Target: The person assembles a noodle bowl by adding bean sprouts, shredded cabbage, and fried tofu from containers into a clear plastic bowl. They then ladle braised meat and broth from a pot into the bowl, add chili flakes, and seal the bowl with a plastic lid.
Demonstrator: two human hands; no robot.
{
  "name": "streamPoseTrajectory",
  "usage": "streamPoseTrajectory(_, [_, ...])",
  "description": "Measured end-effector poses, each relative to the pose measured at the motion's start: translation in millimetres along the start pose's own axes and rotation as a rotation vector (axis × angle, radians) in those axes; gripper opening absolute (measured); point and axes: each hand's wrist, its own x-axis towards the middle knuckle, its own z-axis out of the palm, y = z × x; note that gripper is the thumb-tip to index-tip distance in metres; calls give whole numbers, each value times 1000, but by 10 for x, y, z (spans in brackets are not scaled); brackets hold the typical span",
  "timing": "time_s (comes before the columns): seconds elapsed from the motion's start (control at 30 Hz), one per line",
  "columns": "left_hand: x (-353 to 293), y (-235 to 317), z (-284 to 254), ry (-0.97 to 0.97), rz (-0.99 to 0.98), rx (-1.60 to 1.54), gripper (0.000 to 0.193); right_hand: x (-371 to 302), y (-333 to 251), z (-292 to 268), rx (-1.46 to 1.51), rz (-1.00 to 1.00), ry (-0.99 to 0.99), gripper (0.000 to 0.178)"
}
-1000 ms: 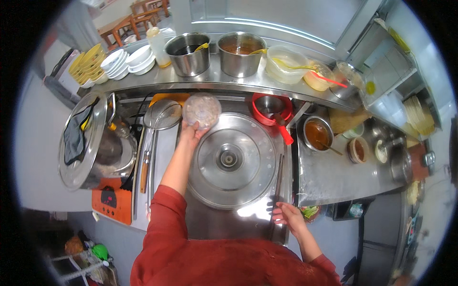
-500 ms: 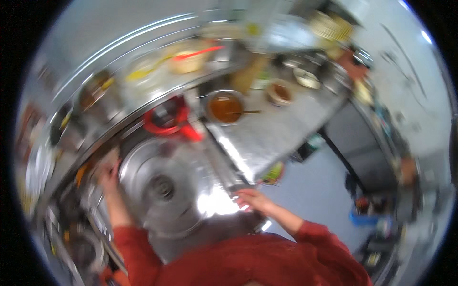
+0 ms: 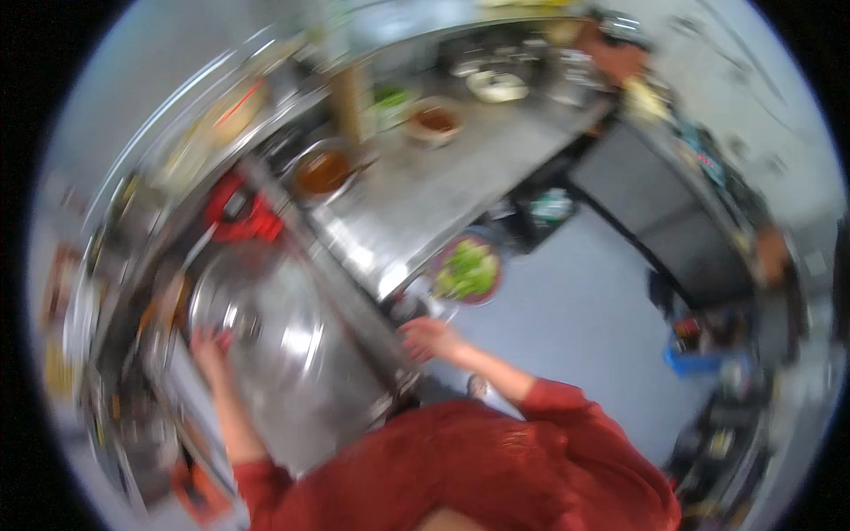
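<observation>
A wide round steel lid (image 3: pixel 266 301) lies at the left, bright with reflections. Over its near left part is my left hand (image 3: pixel 211 350), close to the raised centre knob (image 3: pixel 241 321). Motion smears its fingers, so whether they touch the lid is unclear. My right hand (image 3: pixel 429 339) hovers beside the counter edge, fingers loosely apart and nothing visible in them. Beyond the lid sits a red plastic utensil (image 3: pixel 241 212), too blurred to name exactly.
On the steel counter (image 3: pixel 460 168) stand a pot of brown liquid (image 3: pixel 322 171) and a bowl of reddish-brown sauce (image 3: pixel 434 121). Leafy greens fill a basin (image 3: pixel 467 268) low by the counter. A blue crate (image 3: pixel 704 358) is on the right of the grey floor (image 3: pixel 567 301).
The view has swung right, bringing the basin of greens into sight. My left hand has come from beyond the lid's left rim to near its knob. My right hand has left the bright counter edge.
</observation>
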Motion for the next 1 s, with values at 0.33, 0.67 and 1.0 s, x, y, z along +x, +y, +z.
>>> streamPoseTrajectory(0.33, [-3026,-693,2003,16,506,1357,65,-1512,1170,-1722,60,220,239,32])
streamPoseTrajectory(0.67, [-2832,-949,1788,26,229,1229,74,-1807,1808,-1933,183,200,364,33])
streamPoseTrajectory(1.0, [-2194,-139,-1253,449,34,1447,59,-1156,1680,-837,-177,76,184,29])
